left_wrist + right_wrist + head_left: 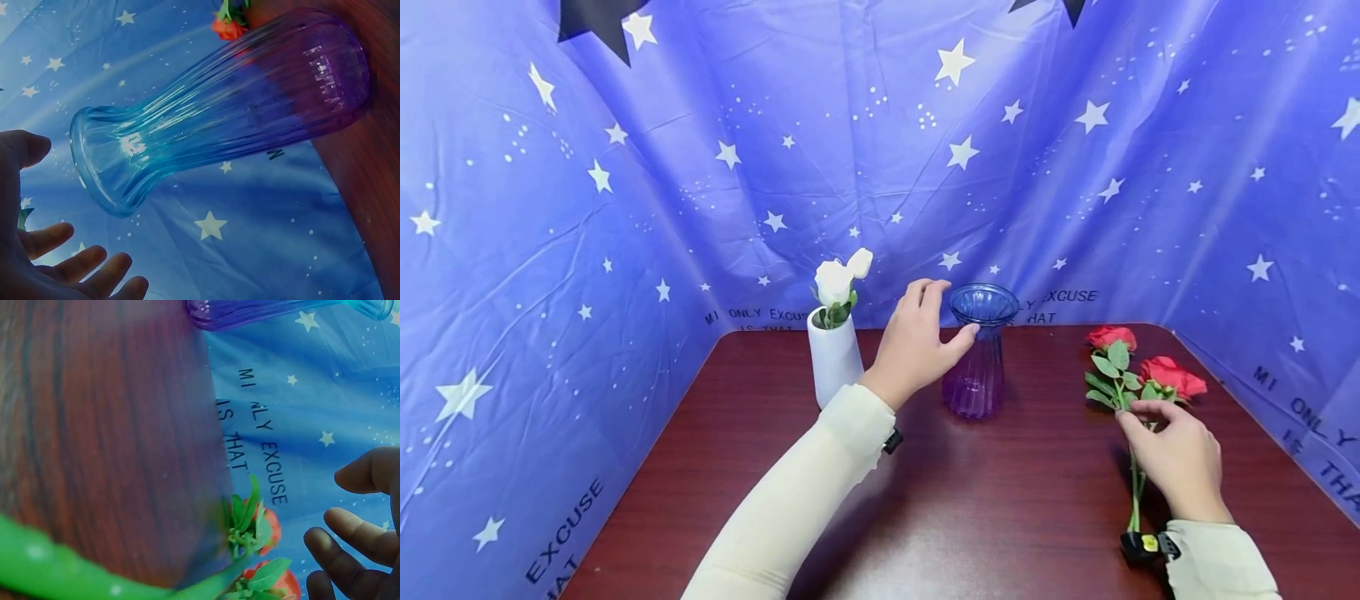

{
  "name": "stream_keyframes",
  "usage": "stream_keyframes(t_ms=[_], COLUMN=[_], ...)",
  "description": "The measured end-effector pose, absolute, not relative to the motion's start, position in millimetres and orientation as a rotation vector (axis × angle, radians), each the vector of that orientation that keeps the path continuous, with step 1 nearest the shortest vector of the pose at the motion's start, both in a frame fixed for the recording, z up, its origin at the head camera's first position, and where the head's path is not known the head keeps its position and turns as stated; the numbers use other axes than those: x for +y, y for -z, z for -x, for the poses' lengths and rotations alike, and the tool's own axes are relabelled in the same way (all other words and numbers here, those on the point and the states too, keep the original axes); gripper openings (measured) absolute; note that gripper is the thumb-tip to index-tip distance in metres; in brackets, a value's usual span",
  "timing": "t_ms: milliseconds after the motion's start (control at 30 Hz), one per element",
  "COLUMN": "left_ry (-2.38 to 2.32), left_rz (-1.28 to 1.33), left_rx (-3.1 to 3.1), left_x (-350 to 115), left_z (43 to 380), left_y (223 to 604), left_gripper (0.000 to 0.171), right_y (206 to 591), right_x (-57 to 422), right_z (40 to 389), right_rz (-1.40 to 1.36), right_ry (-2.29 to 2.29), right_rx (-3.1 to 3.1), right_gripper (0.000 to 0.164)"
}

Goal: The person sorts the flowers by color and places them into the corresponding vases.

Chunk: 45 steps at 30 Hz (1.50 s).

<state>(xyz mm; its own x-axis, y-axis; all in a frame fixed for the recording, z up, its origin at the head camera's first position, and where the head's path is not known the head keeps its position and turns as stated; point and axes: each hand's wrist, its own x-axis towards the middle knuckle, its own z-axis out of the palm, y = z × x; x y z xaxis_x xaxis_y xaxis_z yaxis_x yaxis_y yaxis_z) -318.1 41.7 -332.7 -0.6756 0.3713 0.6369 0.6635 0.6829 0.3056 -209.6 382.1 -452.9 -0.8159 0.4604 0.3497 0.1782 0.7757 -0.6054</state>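
A ribbed glass vase (976,379), blue at the flared rim and purple toward the base, stands upright at the middle of the table. My left hand (917,343) is beside its rim, thumb and fingers spread; the left wrist view shows a gap between them and the vase (219,103). On the right lie two red artificial roses (1174,377) with green leaves and long stems. My right hand (1180,458) is over the stems (1135,500); in the right wrist view its thumb and fingers (350,534) are apart with nothing between them.
Left of the glass vase, a white vase (833,362) holds white artificial roses (833,283), close to my left wrist. The dark red wooden table (1000,508) is enclosed at the back and sides by a blue star-patterned cloth (850,167).
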Motion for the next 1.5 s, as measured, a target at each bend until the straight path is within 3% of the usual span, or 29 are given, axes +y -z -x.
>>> stream_keyframes(t_ms=[167, 400, 500, 1067, 1500], left_ry=[0.732, 0.959, 1.071, 1.303, 1.294], left_rz=[0.770, 0.700, 0.649, 0.511, 0.569], left_rx=[-2.391, -2.513, -2.556, -2.508, -2.569], left_x=[51, 70, 78, 90, 71], left_z=[323, 334, 337, 348, 331], left_y=[332, 333, 335, 343, 336], left_gripper=[0.074, 0.112, 0.121, 0.111, 0.114], right_y=[456, 456, 457, 454, 455], right_x=[385, 390, 392, 399, 404], right_z=[212, 211, 208, 201, 203], right_rz=[0.488, 0.477, 0.474, 0.468, 0.465], right_ry=[-0.781, -0.766, -0.765, -0.772, -0.773], right_rx=[-2.516, -2.553, -2.574, -2.626, -2.666], right_gripper=[0.040, 0.035, 0.033, 0.036, 0.038])
